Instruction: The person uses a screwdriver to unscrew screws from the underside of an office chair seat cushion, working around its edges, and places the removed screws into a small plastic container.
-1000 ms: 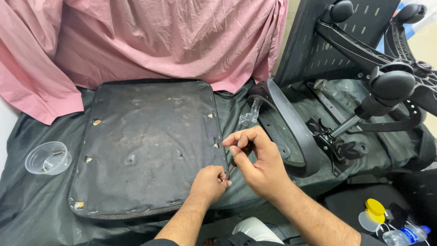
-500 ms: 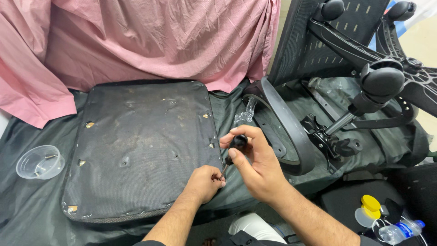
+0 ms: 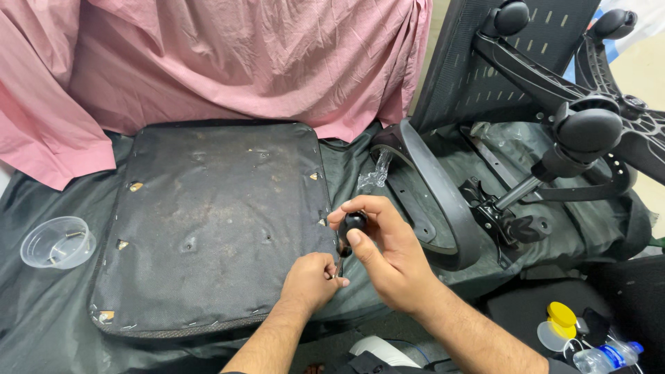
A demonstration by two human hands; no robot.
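Just below the middle of the frame, the right hand (image 3: 391, 260) is closing around the black round handle of a screwdriver (image 3: 348, 232), holding it upright so its tip is pointing down at the lower right edge of the upturned seat cushion (image 3: 208, 221). The left hand (image 3: 312, 280) is pinching the shaft near the tip, seemingly steadying it. At the left edge a clear plastic cup (image 3: 55, 241) is sitting on the dark cloth (image 3: 41, 312), holding small parts. In the lower right corner a yellow cap (image 3: 561, 315) and a clear bottle (image 3: 601, 359) with a blue cap are lying.

screwdriver (image 3: 344, 244) tip hidden, water bottle (image 3: 601, 359) cut off
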